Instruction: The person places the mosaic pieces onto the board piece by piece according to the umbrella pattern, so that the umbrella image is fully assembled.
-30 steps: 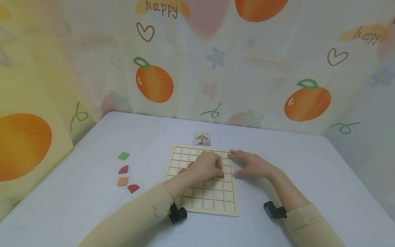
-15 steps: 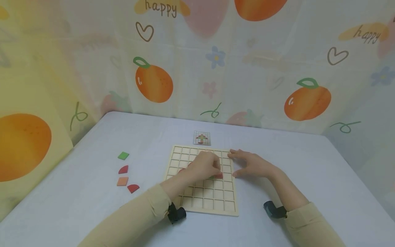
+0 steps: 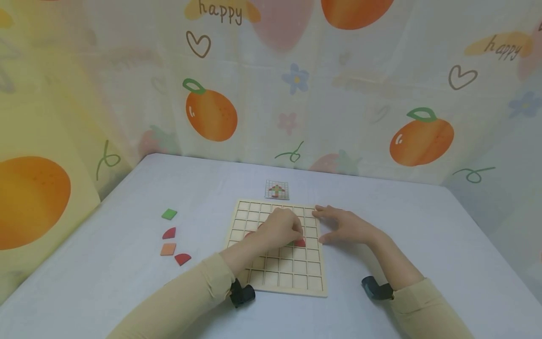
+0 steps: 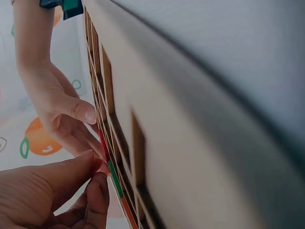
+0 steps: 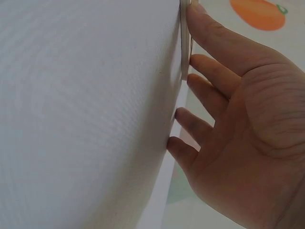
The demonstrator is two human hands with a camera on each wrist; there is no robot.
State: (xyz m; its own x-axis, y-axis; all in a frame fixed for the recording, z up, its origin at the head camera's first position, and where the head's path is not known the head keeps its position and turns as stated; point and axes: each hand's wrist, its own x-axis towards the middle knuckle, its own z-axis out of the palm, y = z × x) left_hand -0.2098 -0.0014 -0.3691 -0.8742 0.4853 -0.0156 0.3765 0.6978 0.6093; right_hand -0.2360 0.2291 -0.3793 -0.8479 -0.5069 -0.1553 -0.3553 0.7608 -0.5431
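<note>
My left hand (image 3: 280, 228) reaches over a wooden grid board (image 3: 293, 281), thumb and fingertips pinched together at a red quarter-circle tile (image 3: 299, 243). In the left wrist view the left hand (image 4: 52, 191) has something reddish between its fingertips, partly hidden. A green tile (image 4: 116, 179) and an orange tile (image 4: 127, 210) lie in the board close to these fingers. More red tiles (image 3: 250, 234) show beside the hand, which covers the board's middle. My right hand (image 3: 349, 226) has spread, relaxed fingers at the board's right edge; its thumb (image 5: 202, 24) touches that edge.
To the left on the white table (image 3: 106, 263) lie a loose green tile (image 3: 169, 214), an orange square tile (image 3: 168, 249) and two red quarter-circle tiles (image 3: 183, 259). A small pattern card (image 3: 277, 189) lies behind the board. A printed curtain (image 3: 262, 94) stands behind the table.
My left hand has shifted slightly left, and the red quarter-circle tile under its fingertips shows more fully in the grid. The right hand stays at the board's edge.
</note>
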